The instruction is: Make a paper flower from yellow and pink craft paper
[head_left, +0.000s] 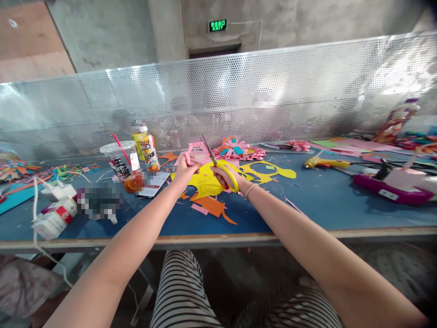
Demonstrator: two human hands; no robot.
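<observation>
My left hand (185, 169) pinches a piece of pink paper (197, 151) and holds it up above the blue table (321, 196). My right hand (226, 176) grips yellow-handled scissors (221, 167), whose blades point up and left into the pink paper. Under both hands lies a sheet of yellow paper (205, 182) with cut-out shapes. Orange scraps (212, 206) and a small pink scrap lie just in front of it.
A plastic cup with a red straw (120, 159), a juice bottle (149, 148), a phone (154, 183) and a charger with white cables (56, 206) stand left. A yellow glue gun (322, 162) and a magenta tool (392, 189) lie right. A perforated metal screen (300, 86) backs the table.
</observation>
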